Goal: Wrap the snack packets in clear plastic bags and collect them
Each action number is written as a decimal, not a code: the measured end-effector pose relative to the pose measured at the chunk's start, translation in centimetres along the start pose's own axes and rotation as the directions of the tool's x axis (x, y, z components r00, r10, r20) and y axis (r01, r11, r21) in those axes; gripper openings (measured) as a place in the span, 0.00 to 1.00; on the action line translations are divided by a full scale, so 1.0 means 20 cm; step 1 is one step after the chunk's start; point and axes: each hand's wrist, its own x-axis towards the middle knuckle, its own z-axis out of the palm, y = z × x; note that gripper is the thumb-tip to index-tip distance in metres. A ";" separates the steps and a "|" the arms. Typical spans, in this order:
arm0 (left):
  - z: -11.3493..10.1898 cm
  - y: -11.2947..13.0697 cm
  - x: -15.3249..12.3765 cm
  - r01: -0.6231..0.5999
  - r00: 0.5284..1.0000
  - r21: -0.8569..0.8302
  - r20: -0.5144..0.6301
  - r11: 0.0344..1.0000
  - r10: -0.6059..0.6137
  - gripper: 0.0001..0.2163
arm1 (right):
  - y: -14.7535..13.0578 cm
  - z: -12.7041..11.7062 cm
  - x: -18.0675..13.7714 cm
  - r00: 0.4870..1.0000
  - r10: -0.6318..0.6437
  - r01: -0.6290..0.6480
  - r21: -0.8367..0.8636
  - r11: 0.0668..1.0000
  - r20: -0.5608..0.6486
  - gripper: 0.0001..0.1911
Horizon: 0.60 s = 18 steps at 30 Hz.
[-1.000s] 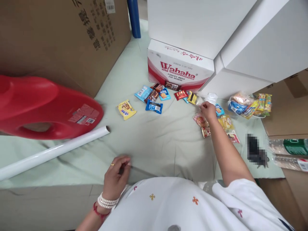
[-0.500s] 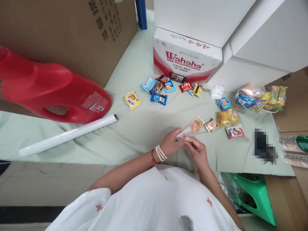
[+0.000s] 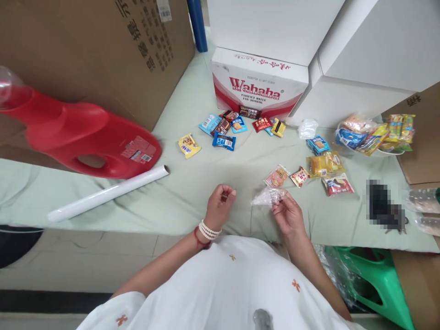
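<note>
"Hands?"

"Right hand (image 3: 289, 215) pinches a crumpled clear plastic bag (image 3: 265, 197), leftward of its fingers. Left hand (image 3: 220, 207) curled; can't tell if anything's inside."

"Progress?"

"Bag taken up, I'd judge; no opening visible. Pink snack packet (image 3: 277, 176) beyond right hand, blue packet (image 3: 224, 141) beyond left: both outside it."

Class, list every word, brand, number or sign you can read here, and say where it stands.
"Wahaha®": white-and-red box
"PURIFIED WATER FOR DRINKING": same box
"温馨提示": big brown carton
Too small or blurred: carton's finer lines and sticker, box's other print, red bottle's label, second carton's marking, most print on snack packets.
</note>
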 end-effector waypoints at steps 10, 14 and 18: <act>0.16 0.08 0.12 0.038 0.963 0.030 0.265 0.999 -0.045 0.12 | -0.06 0.11 -0.03 0.980 -0.167 0.196 -0.350 0.916 0.113 0.12; 0.11 0.12 0.18 0.259 0.910 -0.279 0.391 0.925 -0.136 0.19 | -0.11 0.07 0.03 0.959 -0.267 0.283 -0.422 0.861 0.097 0.12; 0.09 0.12 0.20 0.307 0.929 -0.325 0.306 0.895 -0.207 0.19 | -0.08 0.09 0.08 0.976 -0.212 0.215 -0.402 0.890 0.052 0.14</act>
